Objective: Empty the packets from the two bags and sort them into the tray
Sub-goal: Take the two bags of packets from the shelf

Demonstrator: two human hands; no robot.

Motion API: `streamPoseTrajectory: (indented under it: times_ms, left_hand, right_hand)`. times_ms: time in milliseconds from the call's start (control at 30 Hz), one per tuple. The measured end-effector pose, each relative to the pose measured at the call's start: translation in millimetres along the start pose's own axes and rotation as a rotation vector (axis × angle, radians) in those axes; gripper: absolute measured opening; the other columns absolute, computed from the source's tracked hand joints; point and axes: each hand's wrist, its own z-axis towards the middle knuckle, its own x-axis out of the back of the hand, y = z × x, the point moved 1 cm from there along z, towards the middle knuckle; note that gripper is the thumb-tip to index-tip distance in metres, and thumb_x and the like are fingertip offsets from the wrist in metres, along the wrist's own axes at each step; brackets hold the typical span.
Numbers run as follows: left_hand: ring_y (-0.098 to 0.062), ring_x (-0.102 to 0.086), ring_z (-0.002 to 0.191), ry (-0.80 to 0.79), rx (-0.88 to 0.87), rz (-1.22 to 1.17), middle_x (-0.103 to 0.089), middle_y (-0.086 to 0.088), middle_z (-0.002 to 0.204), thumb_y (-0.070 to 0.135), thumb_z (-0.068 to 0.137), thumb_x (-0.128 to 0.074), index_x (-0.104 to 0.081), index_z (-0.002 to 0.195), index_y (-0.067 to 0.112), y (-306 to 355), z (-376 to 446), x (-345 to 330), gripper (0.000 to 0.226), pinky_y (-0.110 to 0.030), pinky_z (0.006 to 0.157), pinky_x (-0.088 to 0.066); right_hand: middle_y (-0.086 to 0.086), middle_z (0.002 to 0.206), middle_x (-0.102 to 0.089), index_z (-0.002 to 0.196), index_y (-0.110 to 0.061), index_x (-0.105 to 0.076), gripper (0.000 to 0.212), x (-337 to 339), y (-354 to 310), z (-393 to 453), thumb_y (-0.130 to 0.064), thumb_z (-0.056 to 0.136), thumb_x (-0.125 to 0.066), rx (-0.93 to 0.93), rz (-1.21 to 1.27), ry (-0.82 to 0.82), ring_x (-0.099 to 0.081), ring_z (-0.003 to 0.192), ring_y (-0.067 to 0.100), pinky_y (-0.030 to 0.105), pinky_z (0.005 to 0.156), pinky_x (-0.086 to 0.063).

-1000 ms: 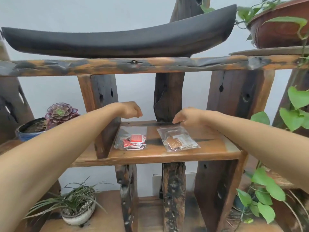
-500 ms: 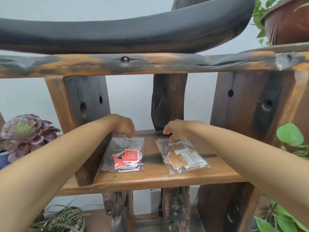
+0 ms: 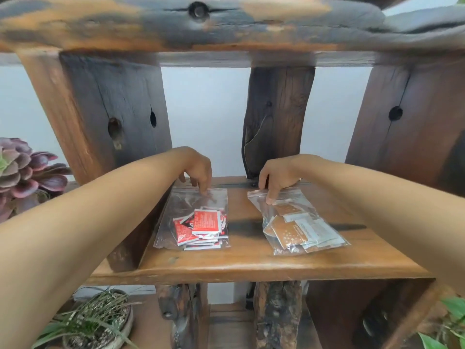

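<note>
Here, both hands (image 3: 198, 172) (image 3: 276, 176) fingertips on bags (image 3: 193, 220) (image 3: 297, 222), grip unclear, packet print unreadable.

We see a rustic wooden shelf (image 3: 251, 263) with dark uprights, a charred beam (image 3: 201, 23) at twelve o'clock, a purple succulent (image 3: 22, 172) at nine o'clock, and a grassy potted plant (image 3: 98, 321) at seven o'clock

Glossy clear plastic bags (image 3: 193, 215) lie on a smooth, varnished wooden shelf (image 3: 251, 263) with rough, weathered posts (image 3: 274, 117).

Two bags (image 3: 193, 217), two hands (image 3: 198, 170)
</note>
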Motion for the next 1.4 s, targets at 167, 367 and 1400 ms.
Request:
streamPoseTrajectory:
  times_ms: [167, 367, 1400]
  left_hand:
    - [-0.024, -0.062, 0.117, 0.005, -0.011, 0.0, -0.068, -0.005, 0.121, 0.018, 0.088, -0.075, -0.072, 0.111, 0.014, -3, 7, -1, 0.023, -0.048, 0.105, -0.051]
    - [-0.017, -0.066, 0.099, 0.085, -0.075, -0.038, -0.067, 0.001, 0.102, 0.013, 0.092, -0.069, -0.068, 0.098, 0.016, 12, -11, 6, 0.007, -0.032, 0.081, -0.053]
    - [-0.007, -0.065, 0.061, 0.651, -0.442, -0.068, -0.068, 0.008, 0.07, 0.015, 0.092, -0.072, -0.08, 0.095, 0.009, 59, -249, 24, 0.01, -0.015, 0.058, -0.05]
  right_hand:
    - [-0.014, 0.093, -0.069, 0.102, -0.021, -0.078, 0.037, -3, 3, 0, -0.039, 0.073, -0.091, 0.026, 0.069, 0.024, -0.065, 0.096, 0.016, 0.033, 0.088, -0.052]
    - [-0.011, 0.092, -0.07, 0.089, -0.025, -0.074, 0.013, -7, 6, -10, -0.03, 0.082, -0.085, 0.039, 0.115, 0.056, -0.063, 0.091, 0.013, 0.031, 0.085, -0.049]
    - [0.004, 0.09, -0.077, 0.094, -0.016, -0.079, 0.007, 80, -48, -256, -0.019, 0.088, -0.08, 0.08, 0.047, 0.433, -0.074, 0.078, 0.017, 0.026, 0.07, -0.065]
